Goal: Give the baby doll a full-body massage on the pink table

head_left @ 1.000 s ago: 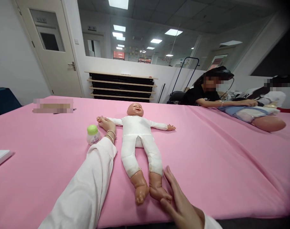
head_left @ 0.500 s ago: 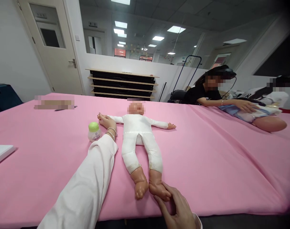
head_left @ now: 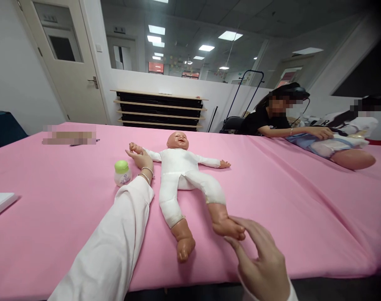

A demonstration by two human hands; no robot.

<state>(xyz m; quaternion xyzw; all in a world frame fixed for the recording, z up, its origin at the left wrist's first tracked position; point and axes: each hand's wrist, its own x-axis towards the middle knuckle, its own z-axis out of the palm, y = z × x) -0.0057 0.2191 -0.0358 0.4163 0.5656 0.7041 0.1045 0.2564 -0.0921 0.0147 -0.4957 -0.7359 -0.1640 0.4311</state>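
Observation:
A baby doll (head_left: pixel 179 163) with a white cloth body lies on its back on the pink table cover, its head at the far end. At its wrist on the left, my left hand (head_left: pixel 141 160) has its fingers curled against the small hand. The thumb and fingers of my right hand (head_left: pixel 262 255) pinch the doll's foot on the right, and that leg is turned outward, bent a little. The other foot (head_left: pixel 185 244) rests near the front edge. Beside my left wrist stands a small jar (head_left: pixel 123 179) with a green lid.
The pink cover (head_left: pixel 287 217) spreads over the table. A white flat object (head_left: pixel 1 205) lies at the left edge, and a blurred tan item (head_left: pixel 71 138) farther back. At the right, a co-worker (head_left: pixel 272 121) handles another doll (head_left: pixel 353 156).
My right hand has moved right and away from me with the doll's foot, swinging that leg outward from the other. My left hand stays at the doll's wrist, its fingers slightly looser.

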